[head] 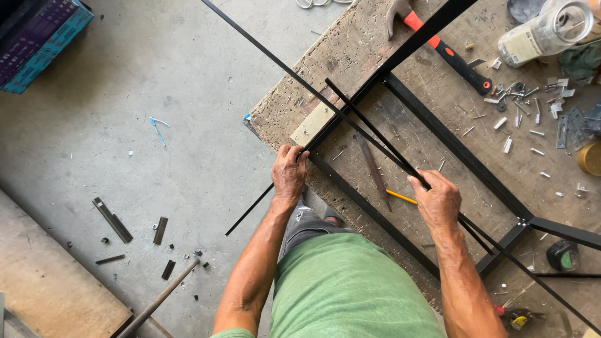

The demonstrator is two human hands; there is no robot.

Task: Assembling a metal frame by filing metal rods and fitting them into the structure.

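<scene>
Green cloth of the person's shirt [350, 291] fills the bottom middle of the view, and both bare forearms reach up from it to a worn wooden worktop [350, 44]. On the worktop lies a black rectangular metal frame [451, 141]. Two thin black metal strips [369, 128] run diagonally across this frame. The left hand [289, 174] grips the near corner of the frame at the worktop's edge, with its fingers [294, 152] curled closed over the metal. The right hand [440, 201] is closed on the thin strips where they cross the frame's middle, with its fingers wrapped around them. A yellow pencil [400, 197] lies on the worktop between the two hands, beside a rusty flat file [374, 169]. Farther up rests a hammer with a red and black handle [451, 53], next to scattered screws and small brackets [532, 109] and a clear plastic jar [544, 31] lying on its side. A blue and purple box [41, 40] sits on the concrete floor at the upper left.
</scene>
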